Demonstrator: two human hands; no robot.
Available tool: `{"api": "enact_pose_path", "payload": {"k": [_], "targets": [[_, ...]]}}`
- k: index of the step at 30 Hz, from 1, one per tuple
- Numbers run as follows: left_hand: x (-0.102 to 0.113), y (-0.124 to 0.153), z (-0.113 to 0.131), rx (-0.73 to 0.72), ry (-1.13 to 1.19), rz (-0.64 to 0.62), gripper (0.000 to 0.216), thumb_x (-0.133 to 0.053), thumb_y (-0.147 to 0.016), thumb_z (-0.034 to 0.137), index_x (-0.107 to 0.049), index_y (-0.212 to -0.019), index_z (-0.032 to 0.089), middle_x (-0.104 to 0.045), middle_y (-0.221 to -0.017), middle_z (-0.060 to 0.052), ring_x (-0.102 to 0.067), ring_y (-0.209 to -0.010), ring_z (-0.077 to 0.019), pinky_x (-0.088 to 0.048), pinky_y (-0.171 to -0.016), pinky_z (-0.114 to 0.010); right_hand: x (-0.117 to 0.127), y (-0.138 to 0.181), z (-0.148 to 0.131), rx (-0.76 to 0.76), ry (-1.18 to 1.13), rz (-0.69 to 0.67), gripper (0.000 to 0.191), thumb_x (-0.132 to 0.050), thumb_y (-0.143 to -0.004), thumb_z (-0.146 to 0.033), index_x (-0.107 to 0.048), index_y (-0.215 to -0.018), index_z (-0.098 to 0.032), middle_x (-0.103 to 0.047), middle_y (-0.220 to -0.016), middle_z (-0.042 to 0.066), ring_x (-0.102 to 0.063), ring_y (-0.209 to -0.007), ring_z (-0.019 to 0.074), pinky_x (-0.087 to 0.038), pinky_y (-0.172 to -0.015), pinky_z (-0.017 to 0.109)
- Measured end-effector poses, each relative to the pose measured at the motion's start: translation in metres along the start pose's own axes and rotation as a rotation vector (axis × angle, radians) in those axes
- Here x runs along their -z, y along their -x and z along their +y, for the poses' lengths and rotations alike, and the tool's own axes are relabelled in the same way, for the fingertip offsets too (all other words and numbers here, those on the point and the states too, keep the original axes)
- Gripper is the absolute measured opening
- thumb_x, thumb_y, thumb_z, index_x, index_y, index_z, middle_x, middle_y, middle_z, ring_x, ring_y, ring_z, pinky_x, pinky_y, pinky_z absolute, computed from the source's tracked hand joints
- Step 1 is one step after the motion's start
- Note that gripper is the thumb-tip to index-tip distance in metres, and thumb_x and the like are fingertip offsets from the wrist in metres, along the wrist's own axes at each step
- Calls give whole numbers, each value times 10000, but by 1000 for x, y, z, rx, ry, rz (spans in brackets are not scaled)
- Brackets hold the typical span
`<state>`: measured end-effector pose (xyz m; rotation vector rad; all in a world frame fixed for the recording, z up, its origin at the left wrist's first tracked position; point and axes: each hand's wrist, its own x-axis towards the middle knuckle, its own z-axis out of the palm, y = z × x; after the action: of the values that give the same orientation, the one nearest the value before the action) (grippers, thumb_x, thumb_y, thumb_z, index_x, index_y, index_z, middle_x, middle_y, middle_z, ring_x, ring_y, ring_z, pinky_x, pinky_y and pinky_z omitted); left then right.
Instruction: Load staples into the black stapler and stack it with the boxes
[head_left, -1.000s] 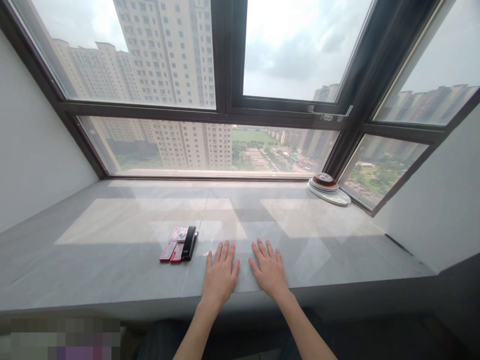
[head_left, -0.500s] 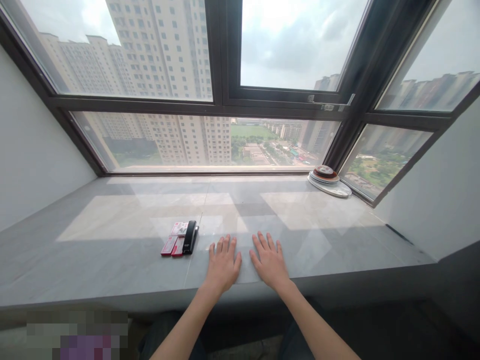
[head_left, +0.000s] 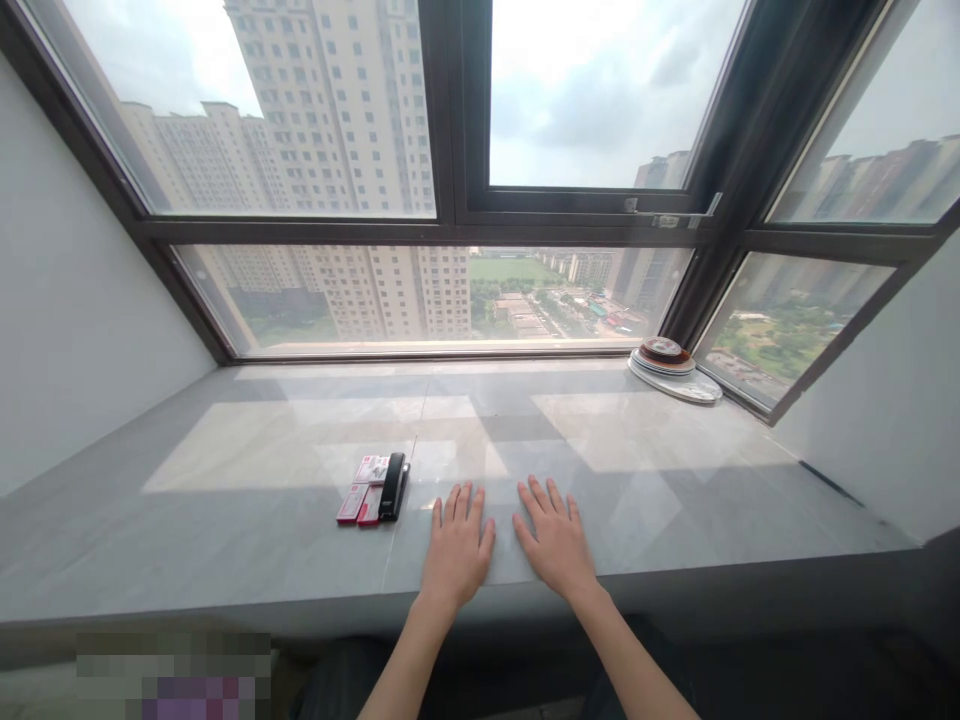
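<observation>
My left hand (head_left: 457, 550) lies flat near the front edge of the grey marble-like window sill (head_left: 262, 540), fingers spread and nothing in it. Beside it, my right hand (head_left: 556, 540) rests palm down in the same way, also with its fingers apart. To the left of my left hand is a black stapler (head_left: 391, 488), apart from the fingers. Against the stapler's left side lie several small red-and-white boxes (head_left: 352, 504), partly covered by it on their right.
A stack of round plates or discs (head_left: 663, 358), white and brown, sits in the far right corner. Dark window frames (head_left: 450, 235) rise behind the sill. A thin dark strip (head_left: 829, 481) runs along the foot of the right wall. Below the front edge, a blurred patch covers the lower left.
The whole view has shifted slightly, so everything appears a little lower and further right. Both hands stay flat on the sill, and the stapler and boxes keep their places.
</observation>
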<state>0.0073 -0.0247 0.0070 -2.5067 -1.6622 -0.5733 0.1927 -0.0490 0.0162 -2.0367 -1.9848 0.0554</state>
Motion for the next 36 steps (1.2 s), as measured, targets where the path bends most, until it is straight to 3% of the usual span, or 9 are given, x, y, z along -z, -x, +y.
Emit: {"api": "enact_pose_path", "payload": {"k": [12, 23, 36], "targets": [[-9, 0, -2, 20, -25, -2, 580, -351, -1028, 403, -330, -1582, 234, -233, -1673, -77, -155, -1556, -296, -150, -1240, -574, -4, 0, 3, 21, 9, -2, 571, -342, -1030, -489, -341, -1584, -347, -244, -1671, -21, -124, -1554, 283, -87, -1228, 524], [-11, 1, -2, 27, -24, -25, 579, -343, -1025, 409, -336, -1581, 246, -236, -1671, -69, -166, -1554, -294, -157, -1239, -578, -9, 1, 5, 33, -23, 43, 565, -346, -1028, -484, -367, -1573, -339, -278, -1659, -13, -138, -1551, 282, -98, -1225, 528], [-12, 3, -5, 28, -21, -30, 588, -321, -1034, 490, -358, -1572, 257, -267, -1663, -66, -188, -1548, -284, -141, -1249, -551, -8, 3, 8, 24, 6, -4, 569, -324, -1034, -494, -343, -1582, -343, -261, -1666, -27, -135, -1550, 271, -95, -1228, 501]]}}
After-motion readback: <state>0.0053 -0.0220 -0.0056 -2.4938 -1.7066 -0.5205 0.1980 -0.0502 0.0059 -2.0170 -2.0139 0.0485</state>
